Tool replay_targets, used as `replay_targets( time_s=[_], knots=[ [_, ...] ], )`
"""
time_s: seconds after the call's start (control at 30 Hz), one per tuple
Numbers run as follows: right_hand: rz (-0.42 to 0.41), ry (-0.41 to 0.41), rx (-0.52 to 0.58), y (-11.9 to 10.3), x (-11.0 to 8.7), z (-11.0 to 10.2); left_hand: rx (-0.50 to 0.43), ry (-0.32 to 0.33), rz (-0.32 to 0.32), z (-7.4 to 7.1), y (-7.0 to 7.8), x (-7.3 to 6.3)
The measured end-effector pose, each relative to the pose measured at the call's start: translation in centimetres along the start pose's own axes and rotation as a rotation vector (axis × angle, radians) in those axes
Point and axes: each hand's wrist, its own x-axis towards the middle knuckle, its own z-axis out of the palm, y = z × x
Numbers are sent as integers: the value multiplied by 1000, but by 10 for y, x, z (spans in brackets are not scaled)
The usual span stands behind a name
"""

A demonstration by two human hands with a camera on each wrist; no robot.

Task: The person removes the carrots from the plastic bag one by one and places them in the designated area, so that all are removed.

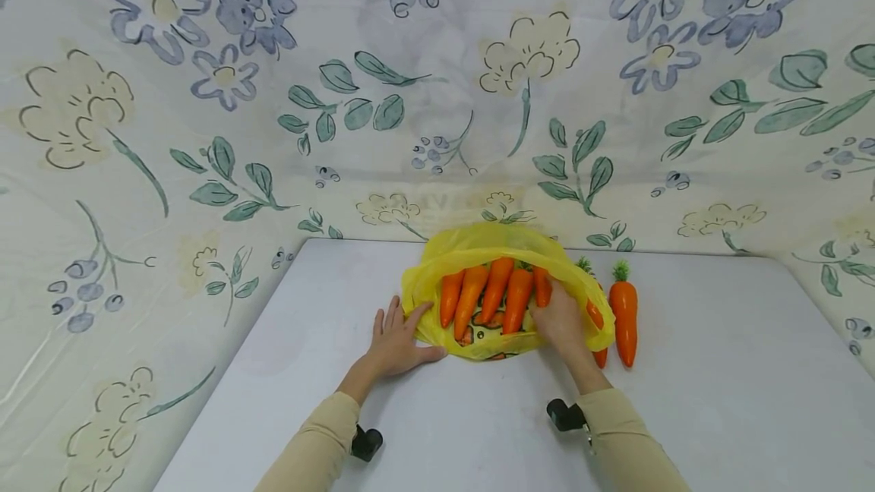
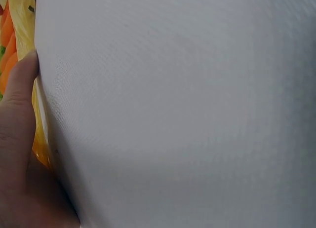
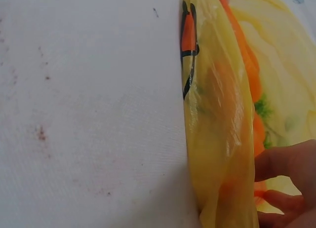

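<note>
Carrots (image 1: 472,302), printed bag (image 1: 492,238), right hand (image 1: 560,317) inside

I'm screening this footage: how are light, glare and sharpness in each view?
Head view: fairly even light, carrots clearly outlined; left wrist: table soft, darkening at the right edge; right wrist: pale glare streaks on the yellow bag, a soft shadow on the table beside it.

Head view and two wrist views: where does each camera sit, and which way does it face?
Head: worn on the head, facing forward and down at the yellow bag of carrots; left hand, right hand and sleeves show.
Left wrist: worn there, facing mostly white tabletop; left hand partly shows at left edge.
Right wrist: worn there, facing tabletop and bag; right hand partly shows, lower right.
Both wrist views share tabletop, bag and carrots.
</note>
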Motion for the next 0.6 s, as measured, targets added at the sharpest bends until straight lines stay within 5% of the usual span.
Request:
replay_targets(
  time_s=[0.6],
  knots=[
    [42,30,96,-11,-4,-5,0,13,4,0,0,-1]
  ],
)
